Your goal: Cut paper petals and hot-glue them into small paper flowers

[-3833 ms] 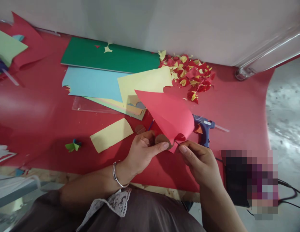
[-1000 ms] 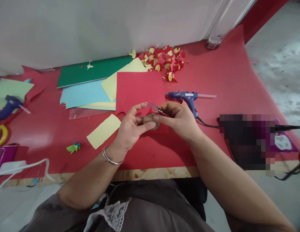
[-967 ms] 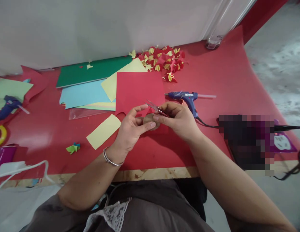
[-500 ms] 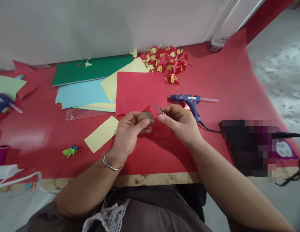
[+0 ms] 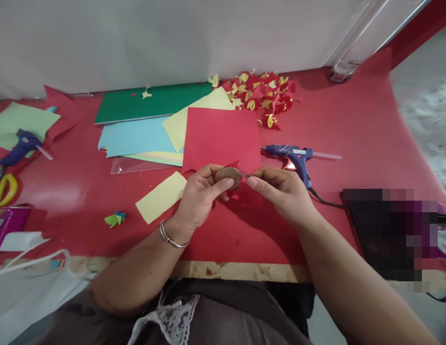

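Note:
My left hand (image 5: 203, 194) pinches a round brown disc (image 5: 227, 178), its thumb on top and fingers behind. Red paper (image 5: 236, 164) shows at the disc's upper edge, against or behind it. A slim metal tool with thin prongs (image 5: 244, 174) is in the closed fingers of my right hand (image 5: 280, 189); its tip meets the disc's right edge. Whether it is tweezers or small scissors I cannot tell, as the fingers cover its rear. Below both hands lies a large red paper sheet (image 5: 223, 132).
A blue glue gun (image 5: 293, 155) lies right of my hands, its cord running to a blurred dark object (image 5: 381, 230). Red and yellow paper flowers (image 5: 261, 93) are heaped behind. Coloured sheets (image 5: 136, 134), a yellow strip (image 5: 161, 196), a second glue gun (image 5: 19, 146) and yellow-handled scissors (image 5: 6, 189) lie left.
The metal tool has swung from pointing up and free of the disc to meeting its right edge. My hands have drawn closer together. The whole view has shifted, showing more of the left side.

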Demonstrator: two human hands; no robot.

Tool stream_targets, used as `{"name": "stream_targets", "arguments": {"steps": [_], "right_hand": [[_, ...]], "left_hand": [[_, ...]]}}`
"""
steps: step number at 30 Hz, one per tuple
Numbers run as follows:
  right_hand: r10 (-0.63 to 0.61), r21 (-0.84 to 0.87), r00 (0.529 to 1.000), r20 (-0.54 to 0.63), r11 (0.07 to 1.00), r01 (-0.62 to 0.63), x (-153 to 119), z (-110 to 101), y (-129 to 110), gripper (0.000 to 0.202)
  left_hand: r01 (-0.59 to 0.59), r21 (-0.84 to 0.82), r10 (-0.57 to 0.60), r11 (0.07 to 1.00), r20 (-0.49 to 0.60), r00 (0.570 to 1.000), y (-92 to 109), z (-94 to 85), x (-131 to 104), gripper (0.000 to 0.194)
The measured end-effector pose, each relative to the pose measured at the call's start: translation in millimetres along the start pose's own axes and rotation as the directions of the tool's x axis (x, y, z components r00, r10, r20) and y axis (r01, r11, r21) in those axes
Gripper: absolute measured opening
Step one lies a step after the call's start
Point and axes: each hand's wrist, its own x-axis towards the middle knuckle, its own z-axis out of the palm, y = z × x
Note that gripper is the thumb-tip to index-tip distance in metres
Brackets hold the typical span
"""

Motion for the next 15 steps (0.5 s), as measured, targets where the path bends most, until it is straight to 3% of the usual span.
{"name": "stream_targets", "arguments": {"steps": [15], "right_hand": [[0.032,0.066,0.998,0.051,0.997,-0.035,-2.1,-3.4,-1.2,0.061]], "left_hand": [[0.051,-0.035,-0.045,0.998,0.160,0.986,1.4,-0.7,1.5,0.037]]}}
